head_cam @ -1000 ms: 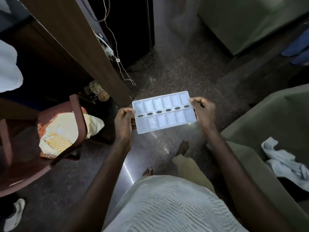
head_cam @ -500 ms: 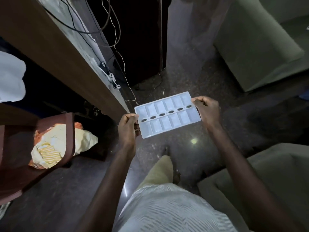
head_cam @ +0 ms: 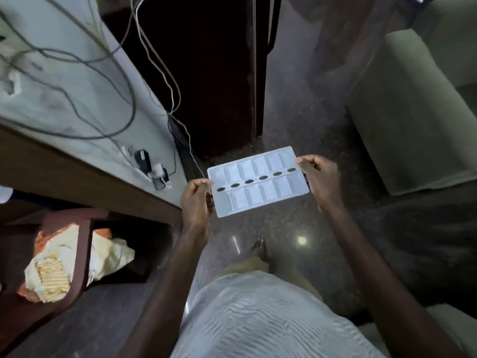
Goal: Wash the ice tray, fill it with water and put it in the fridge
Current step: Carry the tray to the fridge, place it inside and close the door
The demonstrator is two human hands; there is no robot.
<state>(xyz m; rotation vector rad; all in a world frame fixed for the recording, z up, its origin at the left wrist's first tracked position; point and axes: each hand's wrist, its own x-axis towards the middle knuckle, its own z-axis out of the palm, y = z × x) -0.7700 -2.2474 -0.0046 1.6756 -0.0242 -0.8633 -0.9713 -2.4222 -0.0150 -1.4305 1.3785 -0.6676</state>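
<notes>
I carry a white plastic ice tray (head_cam: 258, 182) level in front of me, above the dark stone floor. It has two rows of rectangular cells and a middle strip with several oval holes. My left hand (head_cam: 197, 200) grips its left short edge, thumb on top. My right hand (head_cam: 318, 177) grips the right short edge the same way. Whether the cells hold water cannot be told.
A grey-topped table (head_cam: 85, 120) with tangled cables and a plug (head_cam: 158, 173) stands at the left. Below it is a brown chair (head_cam: 67, 244) holding a crumpled bag. A dark cabinet (head_cam: 214, 73) rises ahead. A green sofa (head_cam: 413, 112) fills the right. My bare foot (head_cam: 258, 248) steps forward.
I have walked forward along the floor with the tray held the same way. The table top has come into view at the left, and the chair has dropped back to the lower left.
</notes>
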